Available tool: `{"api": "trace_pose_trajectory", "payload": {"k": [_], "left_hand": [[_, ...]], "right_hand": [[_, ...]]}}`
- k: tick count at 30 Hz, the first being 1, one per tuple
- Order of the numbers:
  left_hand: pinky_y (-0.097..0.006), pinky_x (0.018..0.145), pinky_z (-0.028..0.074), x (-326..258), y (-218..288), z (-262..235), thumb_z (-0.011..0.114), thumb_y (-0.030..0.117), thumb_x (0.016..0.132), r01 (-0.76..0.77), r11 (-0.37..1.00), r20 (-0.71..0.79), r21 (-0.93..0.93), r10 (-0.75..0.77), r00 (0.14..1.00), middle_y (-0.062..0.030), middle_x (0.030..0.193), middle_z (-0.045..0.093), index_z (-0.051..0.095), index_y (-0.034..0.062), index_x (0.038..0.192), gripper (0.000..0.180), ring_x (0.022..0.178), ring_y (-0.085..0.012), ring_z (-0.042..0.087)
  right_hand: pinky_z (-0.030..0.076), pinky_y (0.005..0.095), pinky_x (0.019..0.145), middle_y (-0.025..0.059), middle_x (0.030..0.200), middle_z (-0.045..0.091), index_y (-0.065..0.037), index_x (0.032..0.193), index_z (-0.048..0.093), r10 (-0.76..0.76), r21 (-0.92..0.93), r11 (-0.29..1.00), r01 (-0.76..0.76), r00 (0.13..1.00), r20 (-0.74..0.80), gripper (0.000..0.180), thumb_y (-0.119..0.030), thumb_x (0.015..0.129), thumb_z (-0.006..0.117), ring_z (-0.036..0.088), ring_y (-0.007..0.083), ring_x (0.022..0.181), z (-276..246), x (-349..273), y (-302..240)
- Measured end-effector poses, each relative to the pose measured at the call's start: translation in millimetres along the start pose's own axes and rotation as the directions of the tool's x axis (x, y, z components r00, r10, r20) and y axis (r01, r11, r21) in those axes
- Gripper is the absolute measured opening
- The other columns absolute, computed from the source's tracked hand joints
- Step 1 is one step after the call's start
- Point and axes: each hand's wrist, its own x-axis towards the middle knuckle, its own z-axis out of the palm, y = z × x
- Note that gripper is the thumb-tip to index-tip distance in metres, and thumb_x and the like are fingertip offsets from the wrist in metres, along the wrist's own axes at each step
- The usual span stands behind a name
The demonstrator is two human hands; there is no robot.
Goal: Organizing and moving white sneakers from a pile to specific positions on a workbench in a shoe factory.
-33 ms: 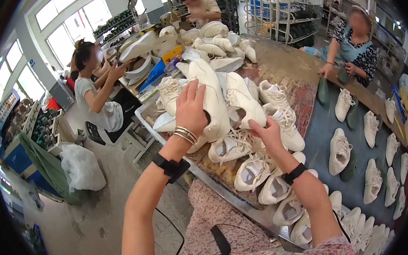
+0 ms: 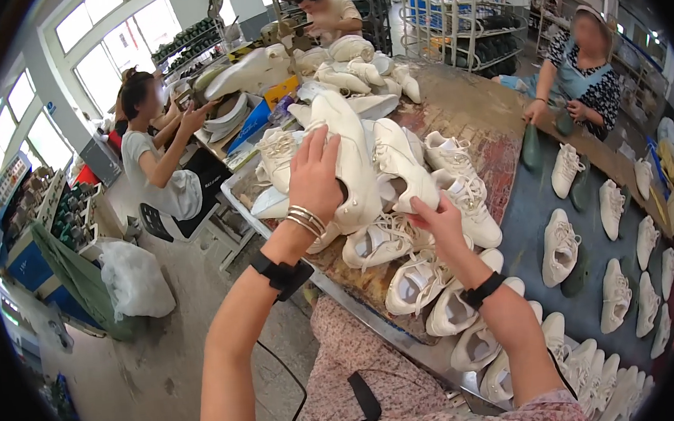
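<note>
Nothing has shifted since the picture just before: both hands sit where they were, so I read this as a held pose, with the work paused mid-handling.

My left hand [image 2: 315, 173] is raised, its fingers [image 2: 325, 145] wrapped round the heel side of a tall white shoe [image 2: 353, 163] held upright above the bench [image 2: 461, 102]. Just right of that shoe, my right hand [image 2: 438, 220] grips a second white shoe [image 2: 400, 164] from below, with its fingers closed on the sole edge. The two shoes touch side by side.

Under the tall shoe lies a loose heap of white shoes [image 2: 403, 276], laces tangled and crowding the bench's metal rim [image 2: 358, 309]. Right of it, more white shoes [image 2: 563, 247] lie in spaced rows on a dark mat. Beyond it, a stack of pale shoe parts [image 2: 343, 59] blocks the far side.

Far right of the tall shoe, a person in a patterned top [image 2: 583, 64] works at the bench edge. Left of it another person [image 2: 152, 145] sits on a stool, with a white bag [image 2: 133, 281] on the floor nearby.
</note>
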Motion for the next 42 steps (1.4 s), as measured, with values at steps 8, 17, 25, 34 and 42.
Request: {"api": "trace_pose_trajectory", "payload": {"k": [8,17,25,34,42], "left_hand": [[-0.046,0.110,0.035,48,96,45,0.062,0.002,0.073,-0.246,0.963,0.032,-0.107,0.250,0.968,-0.0179,0.145,0.047,0.055,0.0046,0.131,0.059,0.135,-0.0356,0.044],[-0.044,0.113,0.034,2,124,147,0.067,0.015,0.081,-0.141,0.987,0.706,-0.077,0.154,0.692,-0.0175,0.150,0.042,0.046,0.0086,0.143,0.066,0.135,-0.0333,0.043],[-0.046,0.121,0.021,20,92,103,0.065,0.035,0.088,-0.278,0.934,0.524,-0.223,0.355,0.774,-0.0158,0.155,0.038,0.047,0.0121,0.146,0.065,0.147,-0.0324,0.029],[-0.052,0.119,0.018,-7,9,110,0.055,0.040,0.096,0.147,0.988,0.468,0.042,-0.149,0.871,-0.0155,0.150,0.045,0.059,0.0098,0.134,0.049,0.145,-0.0335,0.032],[-0.052,0.115,0.026,-58,13,124,0.063,0.023,0.087,0.000,0.998,0.166,0.064,-0.011,0.986,-0.0082,0.133,0.060,0.070,0.0089,0.106,0.025,0.135,-0.0308,0.045]], "right_hand": [[0.060,0.0344,0.082,0.0100,0.104,0.065,0.001,0.111,0.056,0.453,0.199,0.854,-0.481,0.875,0.173,0.030,-0.028,0.102,0.058,0.069,0.0268,0.095,-5,-31,30],[0.059,0.0283,0.072,0.0094,0.102,0.070,0.002,0.117,0.063,0.380,-0.181,0.924,-0.338,0.868,0.319,0.026,-0.013,0.097,0.057,0.070,0.0171,0.088,-29,-59,47],[0.054,0.0251,0.066,0.0029,0.087,0.072,0.000,0.111,0.070,0.007,-0.411,0.902,0.135,0.946,0.325,0.024,-0.006,0.093,0.055,0.067,0.0091,0.076,-57,-33,-93],[0.032,0.0468,0.115,0.0131,0.154,0.037,-0.019,0.152,0.035,-0.107,-0.701,-0.551,0.453,0.795,0.598,0.090,0.003,0.071,0.066,0.035,0.0378,0.141,-143,85,-93],[0.025,0.0515,0.120,0.0138,0.154,0.037,-0.015,0.146,0.037,0.192,-0.669,-0.249,0.700,0.713,0.674,0.095,-0.021,0.064,0.085,0.030,0.0408,0.144,-121,128,-61]]}}
